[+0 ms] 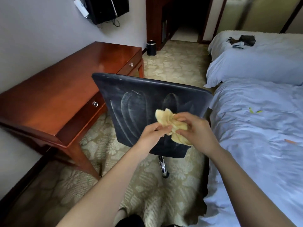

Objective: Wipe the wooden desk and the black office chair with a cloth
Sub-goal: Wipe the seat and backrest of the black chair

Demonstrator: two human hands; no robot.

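Observation:
The black office chair (136, 102) stands in the middle of the room with its backrest toward me; pale streaked marks arc across the dark surface. In front of the backrest I hold a crumpled yellow cloth (168, 122) with both hands. My left hand (152, 133) pinches its lower left edge. My right hand (195, 128) grips the bunched right side with curled fingers. The glossy wooden desk (68, 89) stands to the left against the wall, with two drawers with round metal knobs.
A bed (255, 128) with rumpled white sheets fills the right side, close to the chair. A black waste bin (151, 48) stands on the patterned carpet beyond the desk. A dark television (106, 9) hangs on the wall. The chair's chrome base leg (163, 166) shows below.

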